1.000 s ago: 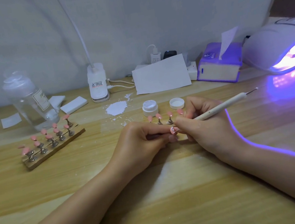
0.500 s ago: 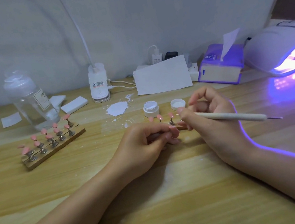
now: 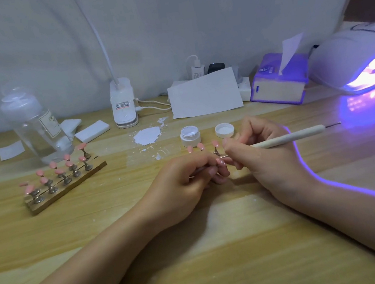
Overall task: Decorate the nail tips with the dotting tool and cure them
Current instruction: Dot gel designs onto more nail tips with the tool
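Note:
My left hand (image 3: pixel 183 182) pinches a pink nail tip (image 3: pixel 221 161) on its small metal stand at the table's middle. My right hand (image 3: pixel 263 156) grips a white dotting tool (image 3: pixel 290 137), whose near metal end touches that held tip while the far end points right. Behind my fingers stands a short row of pink nail tips (image 3: pixel 201 146) on stands. An open white gel pot (image 3: pixel 190 136) and its lid (image 3: pixel 224 130) sit just beyond. The curing lamp (image 3: pixel 353 57) glows violet at the far right.
A wooden holder (image 3: pixel 65 187) with several pink tips lies at the left. Behind it stand a clear bottle (image 3: pixel 37 124) and white pads. A clip lamp base (image 3: pixel 123 103), a paper sheet, a tissue box (image 3: pixel 278 82) and a white smear (image 3: pixel 147 136) fill the back.
My right hand swung the dotting tool's far end down to the right and back up, bringing its near end back onto the tip held in my left hand.

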The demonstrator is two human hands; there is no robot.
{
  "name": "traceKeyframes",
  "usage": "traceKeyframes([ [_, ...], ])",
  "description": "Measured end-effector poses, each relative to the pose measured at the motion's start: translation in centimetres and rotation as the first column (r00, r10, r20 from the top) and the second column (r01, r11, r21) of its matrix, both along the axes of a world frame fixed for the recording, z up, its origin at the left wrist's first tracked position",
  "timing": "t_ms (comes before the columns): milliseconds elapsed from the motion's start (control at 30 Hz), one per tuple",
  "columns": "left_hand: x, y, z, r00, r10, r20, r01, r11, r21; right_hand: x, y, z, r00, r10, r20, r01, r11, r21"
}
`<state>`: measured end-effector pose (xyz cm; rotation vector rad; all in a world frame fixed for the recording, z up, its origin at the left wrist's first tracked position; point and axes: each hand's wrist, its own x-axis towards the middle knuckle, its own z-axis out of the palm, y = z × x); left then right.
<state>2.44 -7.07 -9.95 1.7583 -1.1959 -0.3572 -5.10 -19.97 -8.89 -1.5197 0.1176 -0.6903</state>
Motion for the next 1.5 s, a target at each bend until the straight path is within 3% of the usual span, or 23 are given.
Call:
traceKeyframes([
  [1500,0.05,-0.07,0.0,1.0,0.002,0.018,-0.002,1.0,0.005,0.16,0.07,0.11,0.999,0.036,0.003,-0.036,0.999,-0.041],
])
